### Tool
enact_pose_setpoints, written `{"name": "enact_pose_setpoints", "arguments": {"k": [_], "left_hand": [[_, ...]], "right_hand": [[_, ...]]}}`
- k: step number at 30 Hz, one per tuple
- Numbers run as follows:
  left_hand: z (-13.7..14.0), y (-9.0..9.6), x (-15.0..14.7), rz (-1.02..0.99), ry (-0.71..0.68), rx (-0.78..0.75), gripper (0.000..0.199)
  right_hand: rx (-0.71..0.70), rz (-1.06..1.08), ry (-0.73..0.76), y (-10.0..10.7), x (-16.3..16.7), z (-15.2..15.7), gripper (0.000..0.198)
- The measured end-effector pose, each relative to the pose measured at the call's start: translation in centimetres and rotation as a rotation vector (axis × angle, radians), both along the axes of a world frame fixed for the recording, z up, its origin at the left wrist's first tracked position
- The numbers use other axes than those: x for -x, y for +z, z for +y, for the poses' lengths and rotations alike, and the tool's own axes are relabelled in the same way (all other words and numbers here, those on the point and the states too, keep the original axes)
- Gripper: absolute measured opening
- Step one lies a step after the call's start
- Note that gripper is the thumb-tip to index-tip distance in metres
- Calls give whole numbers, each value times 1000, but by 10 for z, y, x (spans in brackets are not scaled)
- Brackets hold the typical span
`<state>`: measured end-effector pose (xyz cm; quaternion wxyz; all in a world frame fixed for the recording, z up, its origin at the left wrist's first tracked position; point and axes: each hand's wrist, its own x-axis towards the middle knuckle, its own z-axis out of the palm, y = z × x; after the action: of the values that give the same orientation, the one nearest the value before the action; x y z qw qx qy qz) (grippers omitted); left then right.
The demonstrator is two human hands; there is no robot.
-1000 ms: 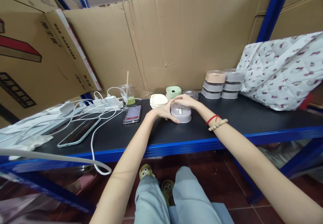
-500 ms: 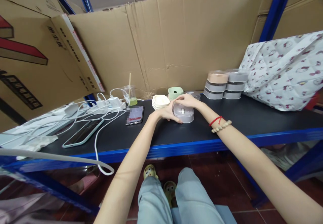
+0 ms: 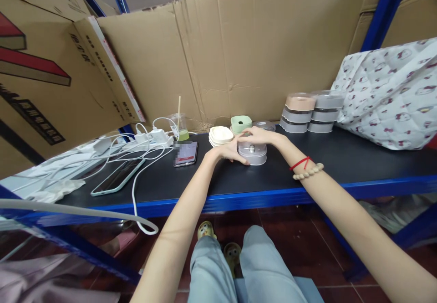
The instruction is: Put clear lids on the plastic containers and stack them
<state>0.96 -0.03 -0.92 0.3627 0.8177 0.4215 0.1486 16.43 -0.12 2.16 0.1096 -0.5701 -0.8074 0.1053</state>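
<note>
A small round container (image 3: 256, 158) with a grey base and a clear domed lid stands on the black tabletop between my hands. My left hand (image 3: 229, 151) holds its left side, the thumb along the front near the base. From behind and above, my right hand (image 3: 256, 135) curves over the lid, its fingertips meeting the left hand. The far side of the container is hidden by my fingers. Just behind my left hand is a stack of cream-coloured lids or trays (image 3: 221, 134). A light green box (image 3: 241, 124) and another clear-lidded container (image 3: 266, 125) sit behind my right hand.
Stacked grey containers (image 3: 296, 117), one peach, stand at the back right beside a white patterned bag (image 3: 392, 98). Leftward lie a phone (image 3: 186, 153), a second phone (image 3: 118, 178), tangled white cables (image 3: 136, 175) and a cup with a straw (image 3: 182, 132). Cardboard (image 3: 259, 57) walls the back.
The view has turned slightly, so the scene sits a little further right. Both hands keep nearly the same hold on the container.
</note>
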Motion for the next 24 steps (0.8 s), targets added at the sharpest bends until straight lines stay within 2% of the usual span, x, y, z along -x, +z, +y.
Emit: {"name": "enact_pose_setpoints", "arguments": {"k": [4,6,12,16,24], "left_hand": [[4,-2,0,5,10,4,134],[5,-2,1,2,8,-7,133],[1,1,1,0,64,36,133],[-1,2,0,-68,104,58,135],[0,3,-1,-24,102,65,130]], "right_hand": [[114,-83,-2,4,-4,-2,93],[137,-92,16,4,-6,-2,105],[86,-58,2,2,-7,-1,104],[29,-66,-2,3,-8,0,111],[48,-59,-104,1,-14,4,118]]}}
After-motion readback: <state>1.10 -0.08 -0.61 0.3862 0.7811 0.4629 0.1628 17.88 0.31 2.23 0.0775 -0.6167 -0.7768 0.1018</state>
